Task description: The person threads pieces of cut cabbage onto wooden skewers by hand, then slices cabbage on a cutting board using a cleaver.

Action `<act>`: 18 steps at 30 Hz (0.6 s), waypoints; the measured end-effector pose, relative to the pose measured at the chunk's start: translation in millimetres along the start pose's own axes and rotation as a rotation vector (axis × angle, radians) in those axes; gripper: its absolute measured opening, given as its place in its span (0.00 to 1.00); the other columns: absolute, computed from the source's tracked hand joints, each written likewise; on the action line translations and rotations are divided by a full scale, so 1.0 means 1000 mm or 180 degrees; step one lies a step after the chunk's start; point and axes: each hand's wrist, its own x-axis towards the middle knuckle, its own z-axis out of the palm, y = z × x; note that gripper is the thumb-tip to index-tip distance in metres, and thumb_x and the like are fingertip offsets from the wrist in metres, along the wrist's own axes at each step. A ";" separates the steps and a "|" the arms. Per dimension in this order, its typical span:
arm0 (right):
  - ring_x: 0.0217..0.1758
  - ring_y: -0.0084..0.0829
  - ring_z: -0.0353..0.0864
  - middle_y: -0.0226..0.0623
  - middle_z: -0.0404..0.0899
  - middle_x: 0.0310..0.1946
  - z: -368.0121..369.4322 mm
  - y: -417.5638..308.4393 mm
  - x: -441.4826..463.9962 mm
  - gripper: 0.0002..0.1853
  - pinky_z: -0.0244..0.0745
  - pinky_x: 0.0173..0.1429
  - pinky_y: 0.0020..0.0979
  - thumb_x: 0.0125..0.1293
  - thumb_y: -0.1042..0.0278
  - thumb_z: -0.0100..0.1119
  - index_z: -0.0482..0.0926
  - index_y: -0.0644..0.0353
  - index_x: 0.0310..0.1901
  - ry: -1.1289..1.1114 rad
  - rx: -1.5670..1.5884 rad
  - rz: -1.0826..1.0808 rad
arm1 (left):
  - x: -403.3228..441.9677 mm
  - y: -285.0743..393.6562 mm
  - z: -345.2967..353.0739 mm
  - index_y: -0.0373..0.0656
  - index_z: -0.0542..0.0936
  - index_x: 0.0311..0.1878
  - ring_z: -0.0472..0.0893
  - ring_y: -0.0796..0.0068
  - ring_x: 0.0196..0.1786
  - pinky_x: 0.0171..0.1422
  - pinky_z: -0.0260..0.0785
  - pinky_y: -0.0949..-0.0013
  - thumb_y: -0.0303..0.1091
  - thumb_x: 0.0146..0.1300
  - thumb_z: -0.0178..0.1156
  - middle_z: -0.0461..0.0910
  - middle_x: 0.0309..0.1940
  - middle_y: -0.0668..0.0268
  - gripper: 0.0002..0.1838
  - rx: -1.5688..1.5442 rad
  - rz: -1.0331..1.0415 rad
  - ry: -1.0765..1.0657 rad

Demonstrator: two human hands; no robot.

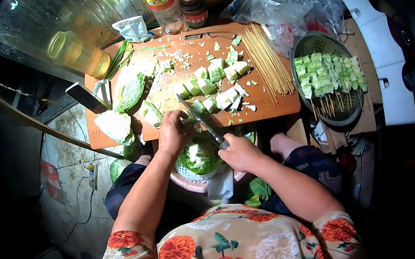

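My right hand [241,154] grips a knife [200,118] by its handle, and the blade points up and left over the near edge of an orange cutting board [166,126]. Beside the blade, my left hand [175,132] is closed with curled fingers at that edge; what they hold is hidden. Cut cabbage chunks [207,86] lie in rows just beyond the knife. Left of them are a cabbage wedge [151,114] and larger cabbage leaves [130,91]. Below the board, between my legs, a cabbage [201,157] sits in a basin [193,185].
Bamboo skewers [267,64] lie along the board's right side. A grey colander [345,122] holds several skewers of cabbage [328,72]. Behind stand jars [192,3] and a plastic bag [275,6]. A jar of yellow liquid [78,54] and a phone [85,97] are at left.
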 end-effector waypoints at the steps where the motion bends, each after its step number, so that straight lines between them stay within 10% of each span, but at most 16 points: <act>1: 0.40 0.50 0.83 0.52 0.83 0.33 -0.001 -0.002 -0.002 0.22 0.76 0.46 0.42 0.61 0.60 0.58 0.73 0.68 0.52 0.0087 -0.0035 0.0007 | 0.002 0.002 0.001 0.40 0.76 0.41 0.78 0.65 0.34 0.40 0.74 0.66 0.26 0.53 0.67 0.73 0.38 0.60 0.13 0.0133 0.0004 0.0158; 5: 0.50 0.55 0.80 0.60 0.81 0.43 -0.018 -0.017 -0.012 0.26 0.74 0.55 0.45 0.60 0.58 0.57 0.72 0.70 0.54 -0.0304 0.0073 0.0174 | 0.016 0.005 -0.004 0.42 0.77 0.41 0.77 0.70 0.34 0.38 0.73 0.67 0.21 0.51 0.65 0.72 0.37 0.62 0.13 0.0554 0.0037 0.0462; 18: 0.34 0.47 0.82 0.48 0.81 0.29 -0.027 -0.028 -0.028 0.18 0.75 0.42 0.42 0.61 0.61 0.61 0.73 0.66 0.45 0.0206 0.0322 -0.0341 | 0.009 0.051 -0.045 0.46 0.77 0.48 0.79 0.59 0.39 0.45 0.75 0.62 0.20 0.53 0.57 0.78 0.38 0.56 0.18 0.0617 -0.0538 0.0388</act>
